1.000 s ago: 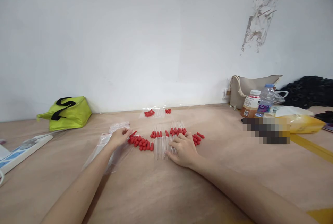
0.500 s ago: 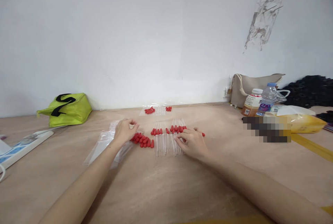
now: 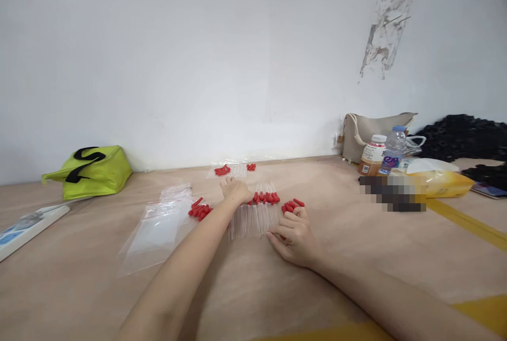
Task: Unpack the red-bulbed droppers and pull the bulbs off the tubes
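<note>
My left hand (image 3: 235,191) reaches over the left end of a row of glass droppers with red rubber bulbs (image 3: 266,197). Its fingers stretch forward, slightly apart, and partly cover that end. Below the row lie many thin clear glass tubes (image 3: 253,222) side by side. At their lower right corner, the thumb and index finger of my right hand (image 3: 297,240) pinch the end of a tube. Loose red bulbs lie in a pile (image 3: 200,210) left of the tubes, and more red bulbs (image 3: 292,205) lie just beyond my right knuckles.
Clear zip bags (image 3: 156,225) lie at left. Near the wall, further bags hold red bulbs (image 3: 222,170). A green bag (image 3: 95,172) and a power strip (image 3: 34,227) stand far left. Bottles (image 3: 373,156), a beige bag (image 3: 366,124) and a yellow packet (image 3: 447,183) are at right.
My left hand has moved right, from beside the loose red bulbs to the dropper row. My right hand has drawn back toward me, uncovering red bulbs at right. The view has shifted slightly.
</note>
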The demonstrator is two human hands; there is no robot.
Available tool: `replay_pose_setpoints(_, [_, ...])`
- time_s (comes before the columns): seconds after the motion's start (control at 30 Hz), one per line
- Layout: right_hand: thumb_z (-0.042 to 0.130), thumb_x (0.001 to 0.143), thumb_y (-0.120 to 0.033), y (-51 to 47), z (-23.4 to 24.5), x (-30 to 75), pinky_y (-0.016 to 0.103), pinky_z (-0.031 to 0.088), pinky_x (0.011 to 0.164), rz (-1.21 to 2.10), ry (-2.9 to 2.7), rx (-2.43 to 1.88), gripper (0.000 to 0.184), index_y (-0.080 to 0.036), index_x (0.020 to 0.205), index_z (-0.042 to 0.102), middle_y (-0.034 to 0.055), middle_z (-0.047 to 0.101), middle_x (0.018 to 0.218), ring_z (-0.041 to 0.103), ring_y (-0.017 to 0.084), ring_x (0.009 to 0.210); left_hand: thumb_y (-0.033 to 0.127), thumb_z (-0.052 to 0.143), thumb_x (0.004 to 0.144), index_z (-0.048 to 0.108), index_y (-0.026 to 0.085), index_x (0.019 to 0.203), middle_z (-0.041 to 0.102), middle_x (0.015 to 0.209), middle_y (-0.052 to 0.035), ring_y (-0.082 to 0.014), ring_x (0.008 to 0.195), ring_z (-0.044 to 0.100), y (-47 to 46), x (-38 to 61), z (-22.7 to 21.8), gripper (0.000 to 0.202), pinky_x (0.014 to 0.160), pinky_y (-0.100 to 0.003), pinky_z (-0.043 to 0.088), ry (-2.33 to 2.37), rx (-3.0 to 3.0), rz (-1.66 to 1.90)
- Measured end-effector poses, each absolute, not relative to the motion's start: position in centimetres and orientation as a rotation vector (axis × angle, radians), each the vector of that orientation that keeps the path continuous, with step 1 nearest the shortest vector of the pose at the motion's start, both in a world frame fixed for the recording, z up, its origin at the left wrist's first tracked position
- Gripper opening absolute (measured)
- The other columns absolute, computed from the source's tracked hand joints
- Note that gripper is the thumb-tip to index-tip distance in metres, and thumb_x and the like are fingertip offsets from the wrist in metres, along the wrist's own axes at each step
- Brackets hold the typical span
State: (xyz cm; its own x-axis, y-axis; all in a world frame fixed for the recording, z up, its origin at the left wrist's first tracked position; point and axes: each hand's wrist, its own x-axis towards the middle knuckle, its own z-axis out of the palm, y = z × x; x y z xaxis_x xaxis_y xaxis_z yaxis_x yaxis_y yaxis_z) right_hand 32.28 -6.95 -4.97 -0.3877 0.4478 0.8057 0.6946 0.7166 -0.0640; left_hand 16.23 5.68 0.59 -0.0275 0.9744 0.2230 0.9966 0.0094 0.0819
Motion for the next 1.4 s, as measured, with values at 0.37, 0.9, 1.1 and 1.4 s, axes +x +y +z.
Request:
replay_pose_setpoints(0.37, [0.05,0.077,-0.025,-6.7,-5.1,32.3,0.031,0.024,0.069,-0.36,-1.998,-0.878,0.021,-0.019,0.058,0.058,-0.0026,0.047,0.049,0.038,0.011,0.057,0.035,0.059,0.066,0.062,0.009,0.085,0.053,0.109,-0.0245,-0.038,0.106,0.042,5.1,17.1,2.7,0.033,0.079,-0.044,0.033,-2.178,-2.102,-0.277])
replay_pose_setpoints(0.9, [0.057,0.074,-0.043,-7.4,-4.2,32.4,0.041,0.026,0.089,-0.44,-2.018,-0.75,0.039,-0.023,0.106,0.054,0.0047,0.063,0.092,0.051,0.021,0.093,0.02,0.05,0.083,0.052,0.018,0.075,0.063,0.073,0.0004,-0.0134,0.069,0.054,-8.5,9.9,-3.3,0.009,0.077,-0.033,0.033,-0.882,-2.376,-1.004])
replay_pose_setpoints(1.1, [0.048,0.084,-0.031,-7.3,-4.9,31.6,0.039,0.022,0.087,-0.458,-2.166,-0.765,0.019,-0.023,0.094,0.063,-0.0008,0.061,0.063,0.05,0.013,0.072,0.018,0.053,0.081,0.054,0.018,0.076,0.064,0.072,0.0007,-0.0124,0.068,0.055,-8.5,10.6,-3.1,0.005,0.079,-0.034,0.034,-0.829,-2.348,-1.092])
replay_pose_setpoints(1.4, [0.047,0.084,-0.027,-7.4,-5.0,31.6,0.037,0.02,0.084,-0.371,-2.226,-0.699,0.017,-0.023,0.083,0.064,-0.0019,0.058,0.06,0.043,0.012,0.067,0.024,0.055,0.08,0.06,0.022,0.079,0.063,0.068,0.0032,-0.0129,0.068,0.05,-8.2,10.3,-3.5,0.006,0.085,-0.039,0.03,-0.759,-2.386,-0.969])
